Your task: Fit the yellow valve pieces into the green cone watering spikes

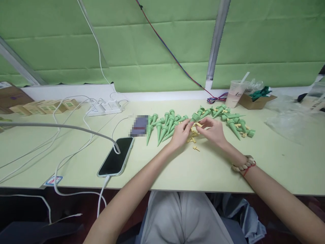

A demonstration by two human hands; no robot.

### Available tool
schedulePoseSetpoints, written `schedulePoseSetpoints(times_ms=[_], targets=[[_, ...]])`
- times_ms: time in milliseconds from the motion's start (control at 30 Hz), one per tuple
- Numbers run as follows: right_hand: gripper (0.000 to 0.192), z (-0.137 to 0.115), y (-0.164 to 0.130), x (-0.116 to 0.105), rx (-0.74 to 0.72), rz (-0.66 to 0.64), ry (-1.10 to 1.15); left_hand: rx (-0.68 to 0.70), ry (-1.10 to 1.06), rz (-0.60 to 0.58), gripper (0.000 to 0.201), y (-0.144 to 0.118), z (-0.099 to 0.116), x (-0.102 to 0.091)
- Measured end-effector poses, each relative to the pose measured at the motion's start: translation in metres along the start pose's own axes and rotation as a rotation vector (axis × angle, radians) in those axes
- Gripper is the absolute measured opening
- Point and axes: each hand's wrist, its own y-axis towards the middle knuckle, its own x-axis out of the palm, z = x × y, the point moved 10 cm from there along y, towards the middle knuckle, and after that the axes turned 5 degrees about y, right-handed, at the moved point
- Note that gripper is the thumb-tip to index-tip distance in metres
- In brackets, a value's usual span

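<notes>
My left hand (180, 134) is closed around a green plastic spike (195, 117), whose wide capped end sticks out toward my other hand. Between the fingertips of my right hand (213, 130) is a small yellow plastic peg (198, 124), held close to that capped end. I cannot tell whether the two parts touch. On the table below my hands lie several loose yellow pegs (196, 148). Left of my hands is a group of green spikes (164, 131), points toward me. A mixed pile of green spikes (232, 128) and yellow pegs lies to the right.
A phone (116, 157) with a charging cable lies front left, near a power strip (108, 107) and trailing white cables. Small boxes (45, 106) line the back left. A drink cup (235, 95), an open cardboard box (256, 101) and plastic bags (284, 117) stand at the back right.
</notes>
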Motion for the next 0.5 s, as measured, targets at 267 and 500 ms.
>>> schedulePoseSetpoints(times_ms=[267, 500], targets=[[0.037, 0.03, -0.026, 0.05, 0.665, -0.308, 0.768, 0.101, 0.009, -0.045, 0.032, 0.008, 0.004, -0.016], [0.028, 0.036, -0.033, 0.047, 0.761, -0.245, 0.702, 0.149, 0.139, -0.034, 0.032, 0.007, 0.004, -0.012]])
